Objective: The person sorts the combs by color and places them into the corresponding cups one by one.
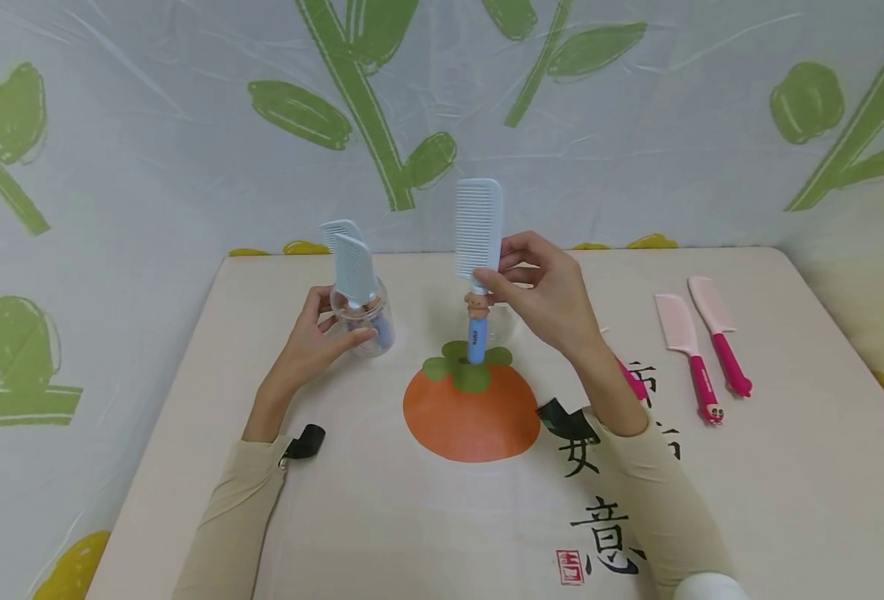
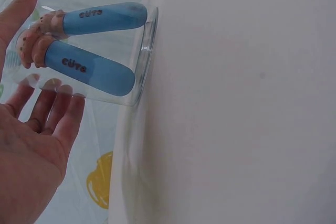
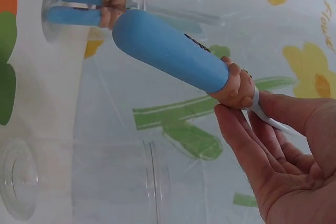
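Observation:
My left hand (image 1: 314, 337) grips a clear jar (image 1: 370, 347) at the left of the table, thumb on one side and fingers on the other. Two light-blue combs (image 1: 355, 268) stand in it, leaning, their blue handles (image 2: 90, 70) down by the jar's base in the left wrist view. With thumb and fingertips my right hand (image 1: 550, 287) pinches a third light-blue comb (image 1: 479, 225) just above its brown figure. That comb is upright, teeth up, its blue handle (image 3: 170, 51) pointing down in the air. A second clear jar (image 3: 110, 182) stands close by, mostly hidden behind the right hand in the head view.
Two pink combs (image 1: 677, 321) (image 1: 711, 304) with magenta handles lie at the right of the table. Another magenta handle (image 1: 632, 379) shows partly behind my right forearm. The pale tablecloth (image 1: 382, 517) bears an orange persimmon print and black characters. A leaf-patterned sheet (image 1: 187, 167) hangs behind.

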Tool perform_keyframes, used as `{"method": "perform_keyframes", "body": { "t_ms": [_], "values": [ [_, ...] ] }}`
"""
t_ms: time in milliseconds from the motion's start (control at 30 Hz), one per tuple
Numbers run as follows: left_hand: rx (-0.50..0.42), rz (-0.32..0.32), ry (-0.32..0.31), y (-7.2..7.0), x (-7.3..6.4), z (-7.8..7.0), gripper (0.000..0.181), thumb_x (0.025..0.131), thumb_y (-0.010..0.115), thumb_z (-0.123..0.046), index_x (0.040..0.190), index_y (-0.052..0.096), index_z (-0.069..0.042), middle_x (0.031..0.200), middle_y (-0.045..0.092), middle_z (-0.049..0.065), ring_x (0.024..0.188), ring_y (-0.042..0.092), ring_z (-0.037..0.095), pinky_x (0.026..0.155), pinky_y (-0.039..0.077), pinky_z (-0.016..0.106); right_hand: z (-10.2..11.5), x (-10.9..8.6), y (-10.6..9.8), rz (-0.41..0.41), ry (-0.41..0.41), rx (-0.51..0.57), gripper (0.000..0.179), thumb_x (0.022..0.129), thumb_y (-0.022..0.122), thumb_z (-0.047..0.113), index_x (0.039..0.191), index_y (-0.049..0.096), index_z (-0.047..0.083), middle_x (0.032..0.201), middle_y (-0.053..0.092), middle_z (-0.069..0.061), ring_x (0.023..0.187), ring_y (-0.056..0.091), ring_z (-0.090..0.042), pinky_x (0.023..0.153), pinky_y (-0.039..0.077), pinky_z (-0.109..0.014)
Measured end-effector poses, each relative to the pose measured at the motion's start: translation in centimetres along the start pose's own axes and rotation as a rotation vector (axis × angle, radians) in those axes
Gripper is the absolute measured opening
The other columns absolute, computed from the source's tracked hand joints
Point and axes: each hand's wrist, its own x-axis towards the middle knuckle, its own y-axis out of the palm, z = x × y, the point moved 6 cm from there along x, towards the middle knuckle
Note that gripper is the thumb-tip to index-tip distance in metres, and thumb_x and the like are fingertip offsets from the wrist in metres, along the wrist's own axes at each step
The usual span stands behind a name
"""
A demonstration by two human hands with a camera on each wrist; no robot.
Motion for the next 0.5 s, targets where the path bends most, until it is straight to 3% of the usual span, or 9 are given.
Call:
{"method": "perform_keyframes", "body": {
  "t_ms": [500],
  "values": [
    [0.008,-0.007,-0.017,0.1,-0.1,-0.2,0.075,0.086,0.085,-0.017,0.141,0.035,-0.007,0.140,0.044,0.010,0.135,0.040,0.025,0.122,0.028,0.048,0.3,0.8,2.5,-0.021,-0.079,0.091,0.031,0.089,0.078,-0.003,0.115,0.061,-0.008,0.095,0.066,-0.016,0.080,0.074,-0.018,0.073,0.063,-0.033]
  ]
}}
